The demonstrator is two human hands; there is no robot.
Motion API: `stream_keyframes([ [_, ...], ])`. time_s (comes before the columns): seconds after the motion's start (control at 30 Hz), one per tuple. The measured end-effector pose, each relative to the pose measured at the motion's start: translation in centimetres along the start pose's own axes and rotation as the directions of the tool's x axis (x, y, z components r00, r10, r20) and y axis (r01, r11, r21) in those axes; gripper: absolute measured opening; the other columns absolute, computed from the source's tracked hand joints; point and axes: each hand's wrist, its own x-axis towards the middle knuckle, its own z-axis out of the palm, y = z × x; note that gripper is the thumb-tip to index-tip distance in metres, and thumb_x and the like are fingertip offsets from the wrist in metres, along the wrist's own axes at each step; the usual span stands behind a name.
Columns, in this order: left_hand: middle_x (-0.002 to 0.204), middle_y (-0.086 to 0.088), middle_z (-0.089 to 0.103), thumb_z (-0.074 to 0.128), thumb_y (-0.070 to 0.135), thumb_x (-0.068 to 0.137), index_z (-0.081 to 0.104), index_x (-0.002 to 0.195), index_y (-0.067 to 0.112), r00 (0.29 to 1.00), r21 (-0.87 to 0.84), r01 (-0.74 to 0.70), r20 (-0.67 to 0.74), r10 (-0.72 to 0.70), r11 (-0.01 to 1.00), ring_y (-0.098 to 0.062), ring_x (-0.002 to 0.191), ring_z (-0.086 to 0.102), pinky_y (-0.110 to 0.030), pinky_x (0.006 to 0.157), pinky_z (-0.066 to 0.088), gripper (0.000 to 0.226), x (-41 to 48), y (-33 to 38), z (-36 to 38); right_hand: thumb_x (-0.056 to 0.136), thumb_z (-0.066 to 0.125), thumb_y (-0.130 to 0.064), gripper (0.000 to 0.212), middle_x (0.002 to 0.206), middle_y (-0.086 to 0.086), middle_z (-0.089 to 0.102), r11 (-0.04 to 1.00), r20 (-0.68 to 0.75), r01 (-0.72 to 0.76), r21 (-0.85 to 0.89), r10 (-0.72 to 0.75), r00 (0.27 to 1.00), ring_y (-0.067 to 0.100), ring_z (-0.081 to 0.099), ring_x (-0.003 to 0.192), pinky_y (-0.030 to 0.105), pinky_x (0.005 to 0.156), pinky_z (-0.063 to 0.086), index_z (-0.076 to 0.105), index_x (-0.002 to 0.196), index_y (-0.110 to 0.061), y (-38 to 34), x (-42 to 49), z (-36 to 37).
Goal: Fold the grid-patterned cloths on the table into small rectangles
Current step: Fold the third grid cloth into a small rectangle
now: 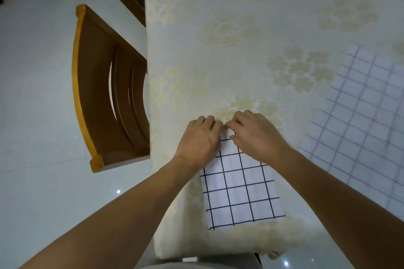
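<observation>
**One cloth nearly folded under your hands, one not yet begun**

Your left hand [200, 137] and right hand [256, 135] sit side by side, almost touching, at the far end of the dark-grid cloth [240, 190]. Their fingers curl over its far edge in what looks like a pinch, though the fingertips are hidden. That cloth lies at 6 o'clock on the table [240, 39], near your corner, and is already a narrow rectangle. I judge one more fold toward you would finish it. At 3 o'clock the pale-grid cloth [363, 116] lies spread flat, apparently unfolded, well apart from the first. A wooden chair [96, 85] stands at 9 o'clock. You're probably under halfway.
</observation>
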Motion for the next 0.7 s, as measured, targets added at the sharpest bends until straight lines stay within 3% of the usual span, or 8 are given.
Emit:
stream_keyframes([
  [0.17, 0.081, -0.005, 0.055, 0.068, 0.017, 0.074, 0.061, 0.098, 0.011, 0.999, -0.039, 0.034, 0.022, -0.033, 0.999, -0.024, 0.068, 0.051, -0.036, 0.066, 0.040, 0.026, 0.3, 0.2, -0.6, 0.081, 0.073, -0.024, 0.026, 0.091, 0.004, 0.057, 0.998, 0.105, 0.000, 0.060, -0.006, 0.994, 0.026, 0.055, 0.082, 0.039, 0.071, 0.043, 0.065, 0.103, -0.012, 0.6, 0.8, -1.1],
  [0.4, 0.084, -0.006, 0.054, 0.067, 0.011, 0.073, 0.059, 0.099, 0.011, 0.999, -0.075, -0.036, 0.015, 0.037, 0.997, -0.024, 0.068, 0.049, -0.032, 0.063, 0.031, 0.027, 0.9, 0.2, -0.4, 0.090, 0.058, -0.028, 0.021, 0.099, 0.002, 0.053, 0.996, 0.223, 0.014, 0.093, -0.035, 0.974, 0.023, 0.050, 0.091, 0.034, 0.076, 0.029, 0.057, 0.107, -0.016, 1.0, 1.8, -2.1],
  [0.53, 0.086, -0.003, 0.058, 0.059, 0.014, 0.080, 0.059, 0.106, 0.012, 0.996, -0.109, -0.043, 0.073, 0.051, 0.993, -0.023, 0.072, 0.050, -0.037, 0.067, 0.042, 0.026, 1.0, 0.3, -0.5, 0.092, 0.057, -0.034, 0.020, 0.098, -0.005, 0.054, 0.990, 0.277, -0.006, 0.140, -0.033, 0.960, 0.020, 0.051, 0.095, 0.034, 0.084, 0.032, 0.053, 0.108, -0.021, 1.1, 2.2, -2.6],
  [0.7, 0.089, -0.004, 0.058, 0.060, 0.015, 0.080, 0.060, 0.105, 0.011, 0.993, -0.167, -0.048, 0.100, 0.065, 0.985, -0.023, 0.073, 0.054, -0.039, 0.069, 0.045, 0.026, 1.1, 0.2, -0.6, 0.093, 0.057, -0.038, 0.016, 0.088, -0.009, 0.047, 0.987, 0.338, -0.015, 0.159, -0.040, 0.940, 0.016, 0.045, 0.084, 0.032, 0.081, 0.030, 0.054, 0.099, -0.024, 1.4, 2.6, -2.9],
])
